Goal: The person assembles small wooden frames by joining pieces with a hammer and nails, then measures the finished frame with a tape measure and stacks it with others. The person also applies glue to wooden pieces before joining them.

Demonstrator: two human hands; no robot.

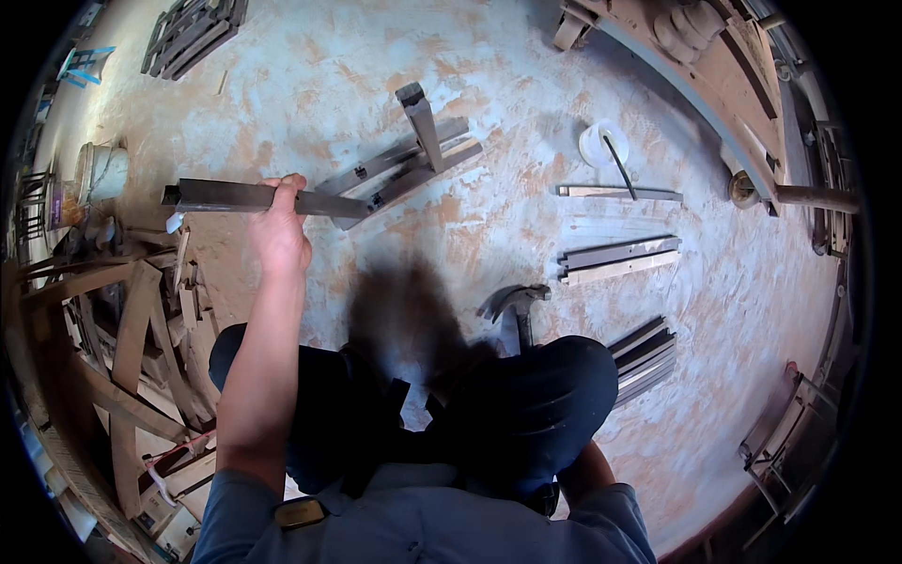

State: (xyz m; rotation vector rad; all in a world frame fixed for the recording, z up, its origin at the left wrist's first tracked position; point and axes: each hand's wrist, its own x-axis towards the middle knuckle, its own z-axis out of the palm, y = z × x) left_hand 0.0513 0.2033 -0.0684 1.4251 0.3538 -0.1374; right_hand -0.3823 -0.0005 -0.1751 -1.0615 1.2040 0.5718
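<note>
My left hand [278,230] grips a long dark wooden slat [225,196] and holds it level above the floor. The slat's right end reaches a small stack of similar slats [413,169], on which a short block [422,122] stands tilted. My right hand is hidden behind my right knee; only the forearm [584,470] shows. A claw hammer [515,305] lies on the floor just beyond my knees.
A white bowl with a stick [604,143] sits at the back right. Slat pairs [618,260] and a bundle [646,352] lie to the right. Scrap wood [132,348] is piled at left, a curved wooden frame [714,85] at top right.
</note>
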